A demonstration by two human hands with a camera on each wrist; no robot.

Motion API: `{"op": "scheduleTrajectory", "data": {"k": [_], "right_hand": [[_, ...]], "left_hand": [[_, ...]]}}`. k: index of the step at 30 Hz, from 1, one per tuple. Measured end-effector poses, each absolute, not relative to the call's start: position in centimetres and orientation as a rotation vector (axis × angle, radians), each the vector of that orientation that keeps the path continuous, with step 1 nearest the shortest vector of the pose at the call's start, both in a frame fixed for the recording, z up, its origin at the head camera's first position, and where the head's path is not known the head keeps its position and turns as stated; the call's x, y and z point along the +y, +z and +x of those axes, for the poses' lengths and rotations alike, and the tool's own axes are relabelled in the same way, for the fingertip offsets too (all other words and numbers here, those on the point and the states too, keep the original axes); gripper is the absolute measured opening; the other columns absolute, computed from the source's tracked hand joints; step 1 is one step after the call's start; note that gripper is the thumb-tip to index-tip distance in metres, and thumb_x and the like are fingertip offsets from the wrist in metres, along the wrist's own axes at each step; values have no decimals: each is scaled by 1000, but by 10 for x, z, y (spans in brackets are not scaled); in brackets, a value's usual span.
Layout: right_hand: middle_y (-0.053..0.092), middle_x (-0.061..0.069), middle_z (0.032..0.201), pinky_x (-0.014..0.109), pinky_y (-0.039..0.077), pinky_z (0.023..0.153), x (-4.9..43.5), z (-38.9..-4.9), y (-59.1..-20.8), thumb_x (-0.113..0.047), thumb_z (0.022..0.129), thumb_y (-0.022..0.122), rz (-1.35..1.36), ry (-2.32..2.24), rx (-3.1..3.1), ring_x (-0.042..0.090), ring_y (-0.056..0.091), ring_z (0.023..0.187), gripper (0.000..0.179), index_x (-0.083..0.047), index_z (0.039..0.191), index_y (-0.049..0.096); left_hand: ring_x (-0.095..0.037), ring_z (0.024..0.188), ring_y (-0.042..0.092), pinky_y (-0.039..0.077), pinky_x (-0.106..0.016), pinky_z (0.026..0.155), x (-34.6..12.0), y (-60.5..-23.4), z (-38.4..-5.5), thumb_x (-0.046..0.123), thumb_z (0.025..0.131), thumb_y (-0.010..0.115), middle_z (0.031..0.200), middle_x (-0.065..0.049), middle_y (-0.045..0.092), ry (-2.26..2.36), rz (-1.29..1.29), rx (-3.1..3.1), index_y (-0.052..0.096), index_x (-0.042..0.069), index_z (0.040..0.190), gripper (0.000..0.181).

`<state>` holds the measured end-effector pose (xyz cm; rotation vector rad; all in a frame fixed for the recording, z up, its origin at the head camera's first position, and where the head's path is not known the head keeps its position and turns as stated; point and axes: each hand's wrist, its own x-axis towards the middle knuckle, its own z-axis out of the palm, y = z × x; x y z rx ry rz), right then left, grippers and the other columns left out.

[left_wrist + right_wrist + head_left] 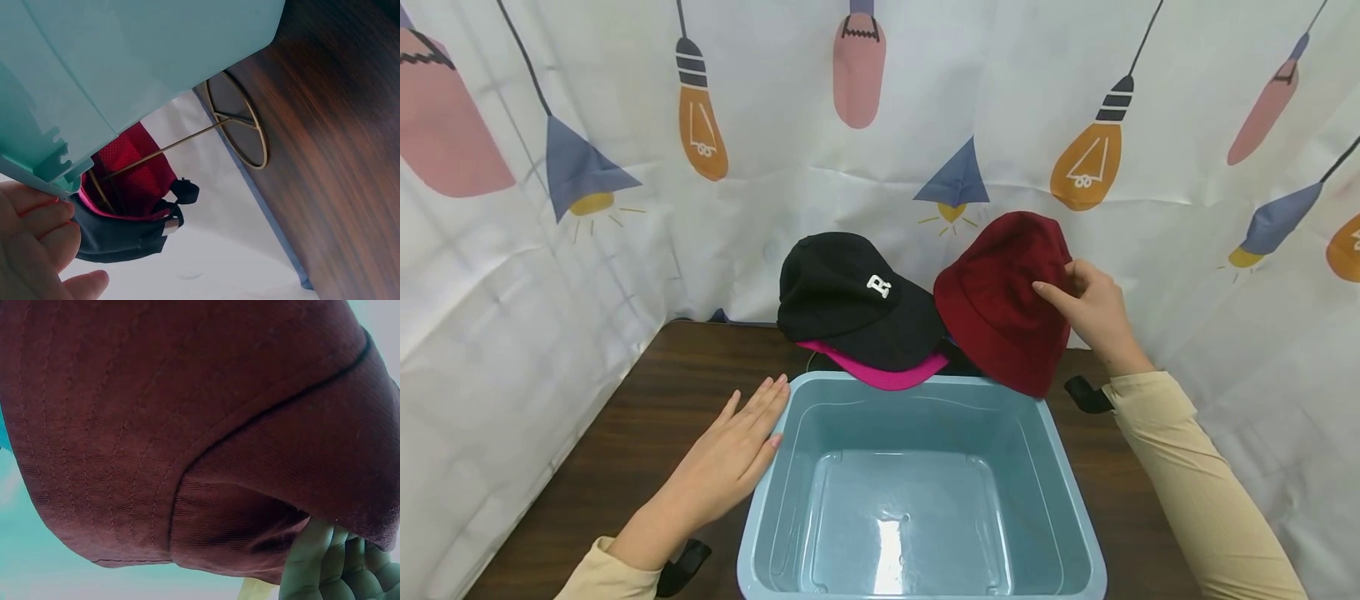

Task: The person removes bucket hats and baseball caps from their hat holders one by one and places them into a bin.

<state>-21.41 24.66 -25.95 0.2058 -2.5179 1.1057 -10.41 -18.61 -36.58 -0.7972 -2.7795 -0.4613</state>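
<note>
My right hand (pixel 1097 312) pinches the side of a dark red bucket hat (pixel 1000 304), thumb in front and fingers behind. Tilted, the hat overlaps the far right corner of a light blue plastic tub (pixel 850 521). In the right wrist view its stitched brim (pixel 94 437) fills much of the picture. At the tub's far left corner rests my left hand (pixel 730 450), fingers straight along the rim. Between the hands, behind the tub, sits a black cap (pixel 842 287) with a white letter and a pink underbrim (pixel 891 378).
A brass-coloured wire stand (pixel 262 144) shows below the cap in the left wrist view. Under everything is a dark wood-grain table (pixel 617 467). A white curtain (pixel 760 100) printed with lamps hangs behind and along the sides.
</note>
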Motion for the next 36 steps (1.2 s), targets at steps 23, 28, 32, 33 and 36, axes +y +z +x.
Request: {"op": "scheduleTrajectory", "data": {"k": [23, 28, 32, 33, 36], "right_hand": [[63, 12, 90, 23, 41, 68, 250, -214, -260, -29, 90, 65, 235, 1115, -2517, 9, 53, 78, 33, 2, 99, 58], [65, 17, 90, 21, 40, 66, 250, -214, -260, -23, 90, 66, 254, 1053, -2494, 1, 52, 74, 28, 3, 98, 58], [65, 20, 91, 20, 40, 66, 249, -215, -261, -19, 88, 68, 260, 1014, -2477, -1, 50, 73, 27, 4, 98, 58], [65, 20, 90, 20, 40, 66, 249, -215, -261, -18, 88, 69, 261, 1011, -2472, -1, 50, 73, 27, 4, 98, 58], [64, 20, 89, 18, 40, 64, 249, -216, -261, -16, 87, 69, 256, 997, -2461, 0, 49, 72, 26, 5, 97, 58]], "left_hand": [[-29, 142, 22, 14, -52, 113, -184, -364, -101, 23, 100, 47, 154, -11, 26, -458, -790, -2764, 32, 0, 147, 55], [-28, 143, 19, 12, -51, 114, -185, -363, -101, 26, 100, 46, 155, -10, 25, -471, -772, -2801, 31, 2, 148, 56], [-27, 143, 18, 10, -50, 115, -186, -363, -101, 26, 100, 46, 155, -11, 26, -472, -769, -2803, 31, 2, 148, 56], [-27, 143, 18, 11, -50, 115, -186, -363, -102, 26, 100, 46, 154, -11, 26, -471, -770, -2799, 31, 2, 148, 56], [-27, 143, 18, 12, -50, 114, -185, -363, -102, 25, 100, 46, 154, -11, 26, -467, -778, -2790, 31, 1, 148, 55]]}}
